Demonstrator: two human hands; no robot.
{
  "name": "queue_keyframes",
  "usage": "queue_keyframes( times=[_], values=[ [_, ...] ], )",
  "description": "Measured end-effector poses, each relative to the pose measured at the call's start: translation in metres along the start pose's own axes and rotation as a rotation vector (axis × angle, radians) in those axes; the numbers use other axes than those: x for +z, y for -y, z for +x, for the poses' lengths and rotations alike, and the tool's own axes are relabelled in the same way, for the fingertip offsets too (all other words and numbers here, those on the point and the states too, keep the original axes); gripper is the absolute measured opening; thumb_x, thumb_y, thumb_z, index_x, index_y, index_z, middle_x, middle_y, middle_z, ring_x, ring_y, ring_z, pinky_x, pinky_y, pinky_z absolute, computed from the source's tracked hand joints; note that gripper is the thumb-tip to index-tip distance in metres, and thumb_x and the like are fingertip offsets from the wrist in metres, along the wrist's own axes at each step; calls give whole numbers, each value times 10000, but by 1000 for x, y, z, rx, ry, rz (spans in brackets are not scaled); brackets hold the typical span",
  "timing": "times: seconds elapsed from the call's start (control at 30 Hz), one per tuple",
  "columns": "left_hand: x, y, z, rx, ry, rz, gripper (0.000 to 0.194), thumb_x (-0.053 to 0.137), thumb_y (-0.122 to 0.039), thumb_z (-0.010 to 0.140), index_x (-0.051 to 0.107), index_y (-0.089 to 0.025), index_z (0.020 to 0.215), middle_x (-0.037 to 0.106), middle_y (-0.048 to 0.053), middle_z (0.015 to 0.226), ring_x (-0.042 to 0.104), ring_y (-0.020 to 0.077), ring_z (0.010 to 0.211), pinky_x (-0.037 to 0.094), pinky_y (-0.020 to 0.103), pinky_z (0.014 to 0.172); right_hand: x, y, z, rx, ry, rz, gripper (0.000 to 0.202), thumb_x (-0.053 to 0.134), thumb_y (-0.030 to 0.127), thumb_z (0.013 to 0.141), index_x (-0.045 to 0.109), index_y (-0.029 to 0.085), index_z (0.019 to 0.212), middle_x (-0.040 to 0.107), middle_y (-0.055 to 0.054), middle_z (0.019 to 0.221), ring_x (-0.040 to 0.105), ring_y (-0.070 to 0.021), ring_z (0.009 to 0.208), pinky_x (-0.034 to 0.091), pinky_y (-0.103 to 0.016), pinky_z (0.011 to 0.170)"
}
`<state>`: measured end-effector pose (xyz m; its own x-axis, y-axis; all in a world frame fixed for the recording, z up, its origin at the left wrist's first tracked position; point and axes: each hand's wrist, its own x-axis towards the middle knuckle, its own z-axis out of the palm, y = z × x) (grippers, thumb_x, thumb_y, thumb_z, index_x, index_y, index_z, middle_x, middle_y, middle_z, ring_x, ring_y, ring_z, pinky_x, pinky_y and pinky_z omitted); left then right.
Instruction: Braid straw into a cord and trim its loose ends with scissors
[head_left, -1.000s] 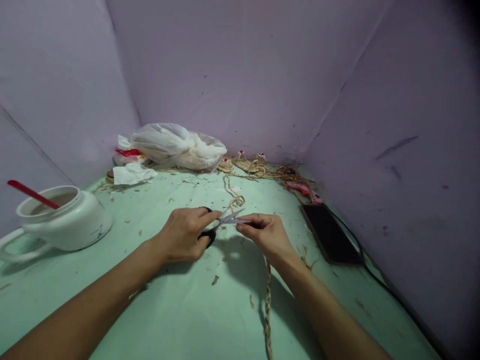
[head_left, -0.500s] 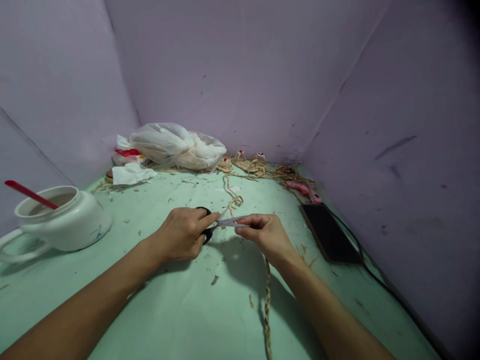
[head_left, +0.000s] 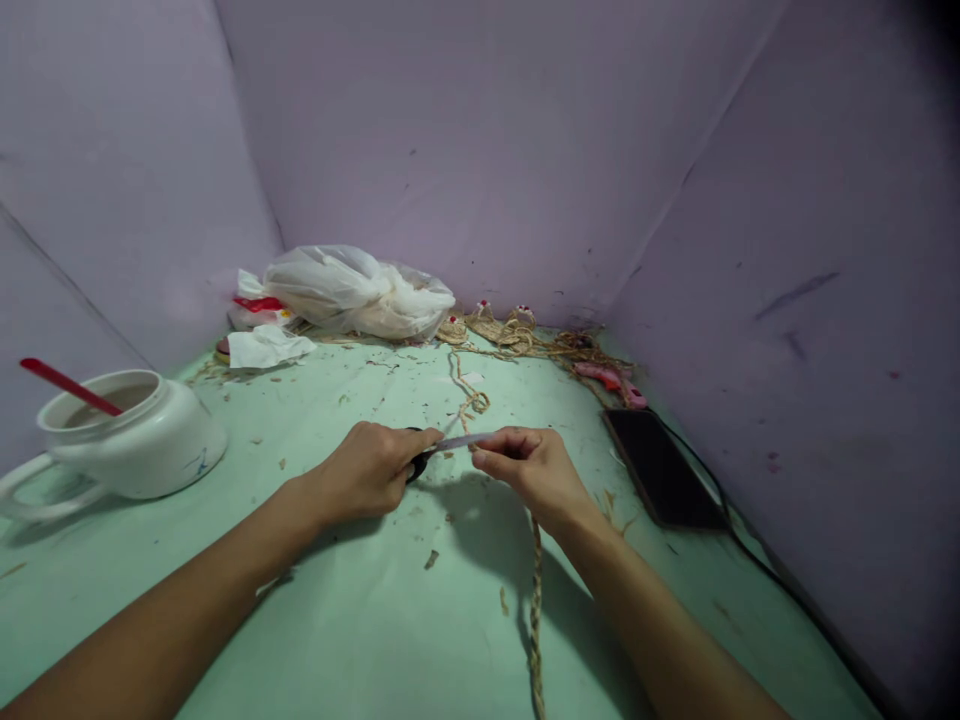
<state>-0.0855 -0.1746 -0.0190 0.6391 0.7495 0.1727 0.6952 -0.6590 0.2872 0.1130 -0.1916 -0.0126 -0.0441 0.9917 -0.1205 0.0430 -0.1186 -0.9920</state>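
In the middle of the head view, my left hand [head_left: 373,465] grips the black handles of a pair of scissors [head_left: 459,442]. The blades point right and lie together, their tips reaching the fingers of my right hand [head_left: 529,462]. That hand pinches a braided straw cord [head_left: 535,620], which hangs from below the palm down to the bottom edge. The pinched end is mostly hidden by the fingers and blades. Just beyond the blades, a thinner twisted cord [head_left: 474,403] runs away in loops across the green tabletop [head_left: 360,620].
At left stands a white pot-shaped mug [head_left: 157,450] with a red stick in it. Behind are a white plastic bag [head_left: 352,290], a tissue [head_left: 268,347] and small woven straw pieces [head_left: 487,325]. At right lie a pink glue gun [head_left: 611,380], a phone [head_left: 664,468] and a black cable [head_left: 780,570].
The scissor blades have closed together; they were slightly apart before. My left fingers have drawn in on the handles. The right hand keeps its pinch in nearly the same place.
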Motion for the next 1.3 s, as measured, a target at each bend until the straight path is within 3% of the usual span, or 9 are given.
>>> queue_keyframes(
  times=[0.17,0.33,0.57,0.87,1.03,1.3],
  values=[
    [0,3,7,-326,-324,-545,252,525,-200,676,535,-170,926,622,9,707,578,134,622,440,230,584,3,0,-2,60,34,182,194,743,218,477,644,133,621,566,26,486,433,-56,433,329,-210,465],
    [-1,-8,12,-530,-352,-940,317,623,-264,605,508,-160,882,563,-36,560,533,111,480,427,213,463,4,-6,0,211,155,490,162,708,222,594,644,125,706,649,-46,753,575,-103,647,462,-243,652],
    [2,-26,11,-590,-322,-1058,345,657,-275,572,517,-145,860,524,-51,496,530,109,462,406,199,443,5,-10,2,252,294,641,138,595,95,669,652,114,793,651,-55,794,588,-99,651,483,-223,652],
    [2,-28,12,-616,-336,-1085,369,680,-287,546,525,-142,847,544,-37,515,547,120,460,400,206,433,7,-11,0,236,292,611,155,574,79,667,653,115,795,657,-62,793,590,-104,655,478,-232,650],
    [2,-31,12,-634,-308,-1129,376,677,-270,545,508,-143,856,560,-33,526,530,104,447,334,168,385,8,-12,-2,233,245,559,156,618,107,657,651,138,806,652,-41,798,578,-94,641,461,-226,627],
    [12,-43,10,-655,-337,-1327,464,721,-314,517,500,-140,885,559,-30,511,510,90,432,305,160,379,18,-20,-5,176,260,536,250,696,134,584,650,152,829,669,-24,727,598,-109,619,435,-246,658]
  ],
)
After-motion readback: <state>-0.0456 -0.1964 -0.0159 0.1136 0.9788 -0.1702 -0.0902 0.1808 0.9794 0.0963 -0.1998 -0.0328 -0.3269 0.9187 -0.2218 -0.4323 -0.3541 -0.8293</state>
